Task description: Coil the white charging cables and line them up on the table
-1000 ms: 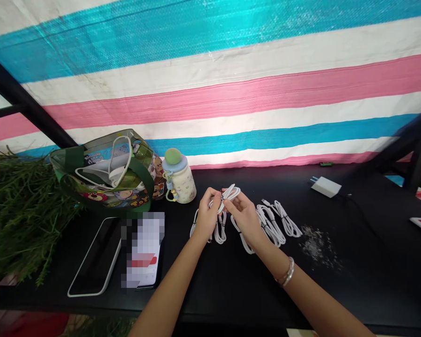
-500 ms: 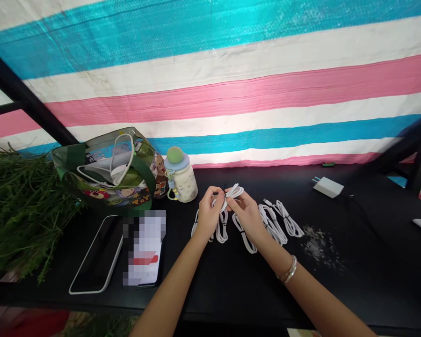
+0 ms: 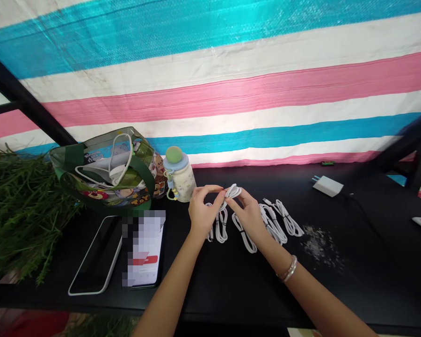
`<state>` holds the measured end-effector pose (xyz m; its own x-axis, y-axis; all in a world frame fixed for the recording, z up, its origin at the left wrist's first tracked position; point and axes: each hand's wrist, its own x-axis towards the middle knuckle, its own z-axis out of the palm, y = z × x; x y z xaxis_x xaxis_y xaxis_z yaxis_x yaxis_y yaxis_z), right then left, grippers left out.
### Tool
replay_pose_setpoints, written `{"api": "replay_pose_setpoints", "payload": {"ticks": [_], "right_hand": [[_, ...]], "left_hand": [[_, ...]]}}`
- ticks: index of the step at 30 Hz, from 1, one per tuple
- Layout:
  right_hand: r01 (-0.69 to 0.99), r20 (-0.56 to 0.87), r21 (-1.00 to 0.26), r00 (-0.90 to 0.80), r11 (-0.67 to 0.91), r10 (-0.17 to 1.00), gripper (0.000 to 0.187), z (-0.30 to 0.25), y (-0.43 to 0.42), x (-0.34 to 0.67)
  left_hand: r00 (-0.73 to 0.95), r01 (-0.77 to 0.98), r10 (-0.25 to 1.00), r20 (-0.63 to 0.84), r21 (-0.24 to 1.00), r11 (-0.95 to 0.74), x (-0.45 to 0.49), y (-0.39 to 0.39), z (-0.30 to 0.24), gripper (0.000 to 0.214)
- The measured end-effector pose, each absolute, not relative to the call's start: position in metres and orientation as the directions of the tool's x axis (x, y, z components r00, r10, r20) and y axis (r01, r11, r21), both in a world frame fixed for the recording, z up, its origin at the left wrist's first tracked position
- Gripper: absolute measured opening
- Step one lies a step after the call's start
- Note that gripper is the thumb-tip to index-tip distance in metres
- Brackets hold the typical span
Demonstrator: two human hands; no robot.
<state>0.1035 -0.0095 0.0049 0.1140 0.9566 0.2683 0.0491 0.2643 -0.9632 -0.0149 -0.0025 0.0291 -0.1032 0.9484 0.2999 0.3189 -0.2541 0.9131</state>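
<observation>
The left hand (image 3: 203,211) has just slid outward, its fingers (image 3: 206,189) straightening toward the white USB cable coil (image 3: 233,191). Whether they still pinch it or only lie against it cannot be told. The right hand (image 3: 248,216) grasps the coil between closed fingertips, holding it above the black table (image 3: 231,295), just right of the pastel bottle (image 3: 178,180).

Four more coiled white cables (image 3: 272,223) lie in a loose row right of the bottle, and a strand of white cable (image 3: 209,236) near the left hand may be a fifth – its ends are hidden. Farther right of the bottle sits one white plug charger (image 3: 328,186). Left of it are one clear green-trimmed tote bag (image 3: 101,171), two phones – a white-edged phone (image 3: 95,255) and a pixelated phone (image 3: 146,248) – and one heap of green foliage (image 3: 21,210).
</observation>
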Motion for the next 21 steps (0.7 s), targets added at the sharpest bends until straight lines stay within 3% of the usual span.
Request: {"api": "replay_pose_setpoints", "payload": {"ticks": [7,15,21], "right_hand": [[0.064,0.264,-0.964,0.106,0.258,0.959,0.017,0.0052,-0.0088,0.1047],[-0.155,0.151,-0.976,0.034,0.155,0.988,0.031,0.0084,-0.0084,0.1027],[-0.182,0.121,-0.977,-0.018,0.115,0.993,0.034,0.0096,-0.0087,0.1033]], "left_hand": [[-0.103,0.282,0.951,0.29,0.926,-0.252,-0.0148,-0.0011,0.0289,0.012],[-0.047,0.238,0.941,0.334,0.919,-0.315,-0.0164,0.0019,0.0253,0.012],[-0.038,0.163,0.966,0.257,0.955,-0.248,-0.0175,0.0051,0.0228,0.01]]}}
